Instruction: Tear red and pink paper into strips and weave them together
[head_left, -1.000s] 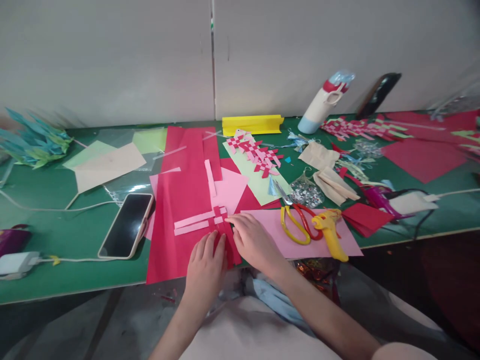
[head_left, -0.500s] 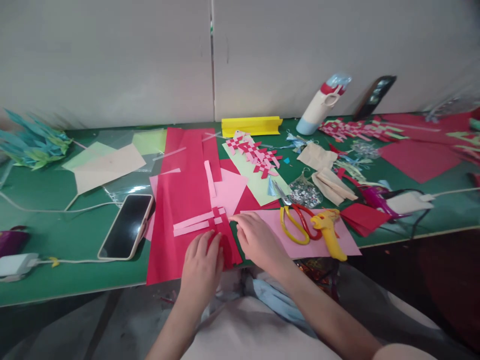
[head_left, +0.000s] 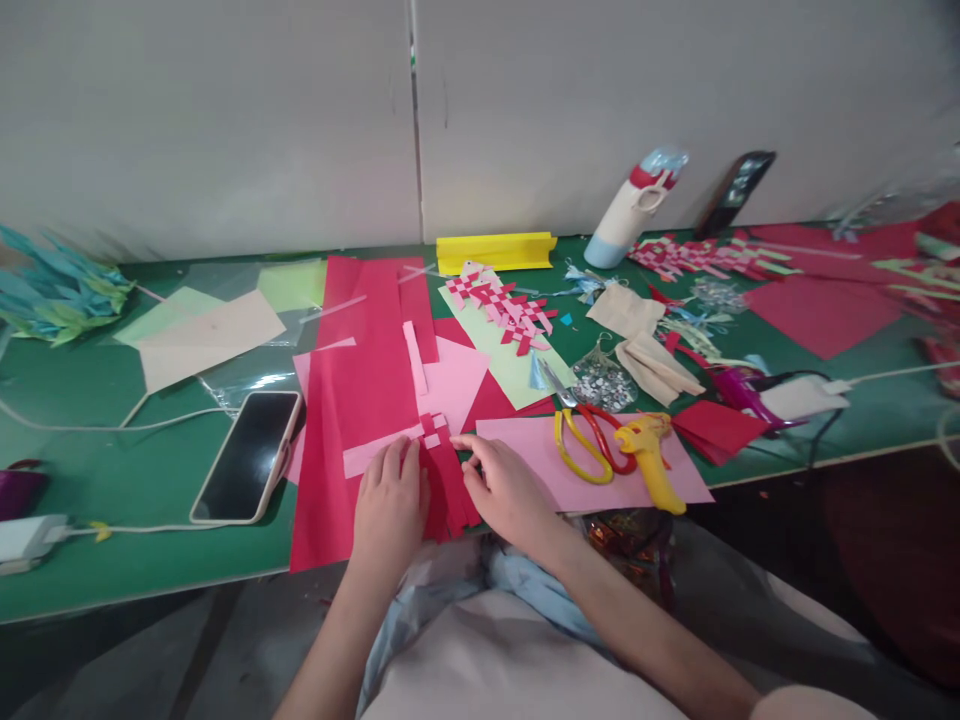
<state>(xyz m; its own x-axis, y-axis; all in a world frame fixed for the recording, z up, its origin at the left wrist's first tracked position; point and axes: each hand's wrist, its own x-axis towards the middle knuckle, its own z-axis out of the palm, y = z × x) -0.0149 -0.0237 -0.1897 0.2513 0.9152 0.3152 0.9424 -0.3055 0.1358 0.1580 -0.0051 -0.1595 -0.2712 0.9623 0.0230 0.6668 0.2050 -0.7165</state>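
A small woven piece of red and pink paper strips (head_left: 434, 431) lies on a large red paper sheet (head_left: 360, 380) between my hands. My left hand (head_left: 390, 505) rests flat with fingers stretched over the pink strips (head_left: 379, 452) that run left from the weave. My right hand (head_left: 510, 490) is at the weave's right edge, its index finger extended to that edge and the other fingers loosely bent. Neither hand grips anything visibly. Red strips (head_left: 448, 490) hang from the weave toward the table's front edge. A loose pink strip (head_left: 415, 358) lies above the weave.
A phone (head_left: 247, 457) lies to the left. To the right are scissors (head_left: 583, 465), a yellow glue gun (head_left: 651, 465) and a bag of beads (head_left: 602, 380). Finished woven paper pieces (head_left: 502, 305) lie farther back, near a bottle (head_left: 634, 208) and a yellow folded paper (head_left: 495, 254).
My left hand has moved slightly up and left, farther onto the pink strips. Those two strips now lie close together. My right hand stays beside the weave; the view has shifted slightly.
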